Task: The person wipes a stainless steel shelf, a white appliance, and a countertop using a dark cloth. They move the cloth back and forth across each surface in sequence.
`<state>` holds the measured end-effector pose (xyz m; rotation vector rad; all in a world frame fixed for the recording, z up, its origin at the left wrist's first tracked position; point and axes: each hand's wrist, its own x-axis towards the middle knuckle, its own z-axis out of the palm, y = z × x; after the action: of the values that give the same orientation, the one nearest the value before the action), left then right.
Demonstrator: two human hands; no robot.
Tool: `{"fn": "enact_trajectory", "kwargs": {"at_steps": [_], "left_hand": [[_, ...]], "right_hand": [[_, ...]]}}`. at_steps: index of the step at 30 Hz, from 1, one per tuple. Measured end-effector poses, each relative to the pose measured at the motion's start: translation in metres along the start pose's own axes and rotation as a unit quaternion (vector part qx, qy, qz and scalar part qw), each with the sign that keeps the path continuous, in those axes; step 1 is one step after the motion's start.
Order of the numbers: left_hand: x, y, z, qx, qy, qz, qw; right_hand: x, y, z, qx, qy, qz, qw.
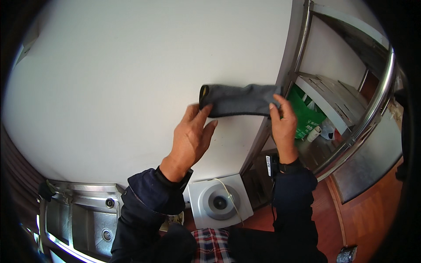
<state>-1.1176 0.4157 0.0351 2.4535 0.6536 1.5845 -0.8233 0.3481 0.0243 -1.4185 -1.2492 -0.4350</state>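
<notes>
A folded dark grey cloth (pixel 239 100), with a dark edge and a bit of yellow at its left end, is stretched level in front of the white wall. My left hand (pixel 188 138) is at its lower left corner, fingertips touching the fabric and thumb apart below it. My right hand (pixel 284 125) grips the right end with thumb and fingers.
A two-bowl steel sink (pixel 92 219) is at lower left beside a dark curtain. A grey box-shaped unit (pixel 237 193) with a round opening and cord sits below. At right, steel shelving (pixel 329 105) holds a green bag (pixel 302 114) and small items, above a reddish floor (pixel 324 219).
</notes>
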Motion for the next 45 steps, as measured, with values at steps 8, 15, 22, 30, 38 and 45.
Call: {"fn": "enact_trajectory", "kwargs": {"at_steps": [8, 15, 22, 30, 38, 45], "left_hand": [[-0.114, -0.034, 0.029, 0.045, -0.183, -0.15, 0.971], [-0.027, -0.031, -0.042, 0.087, 0.068, -0.063, 0.992], [-0.088, -0.056, -0.06, 0.157, 0.015, -0.131, 0.979], [-0.063, -0.074, -0.101, 0.147, 0.109, -0.106, 0.977], [-0.118, -0.086, -0.094, 0.19, 0.009, -0.203, 0.961], [-0.09, -0.094, -0.121, 0.185, 0.076, -0.162, 0.966]], "right_hand": [[-0.121, 0.033, 0.034, -0.047, -0.242, 0.142, 0.959], [-0.01, -0.047, 0.033, 0.084, -0.031, -0.046, 0.995], [-0.075, -0.055, 0.083, 0.018, -0.112, -0.121, 0.986], [-0.03, -0.096, 0.087, 0.082, -0.094, -0.138, 0.983], [-0.082, -0.099, 0.105, 0.027, -0.149, -0.146, 0.978], [-0.055, -0.115, 0.116, 0.051, -0.116, -0.182, 0.975]]}}
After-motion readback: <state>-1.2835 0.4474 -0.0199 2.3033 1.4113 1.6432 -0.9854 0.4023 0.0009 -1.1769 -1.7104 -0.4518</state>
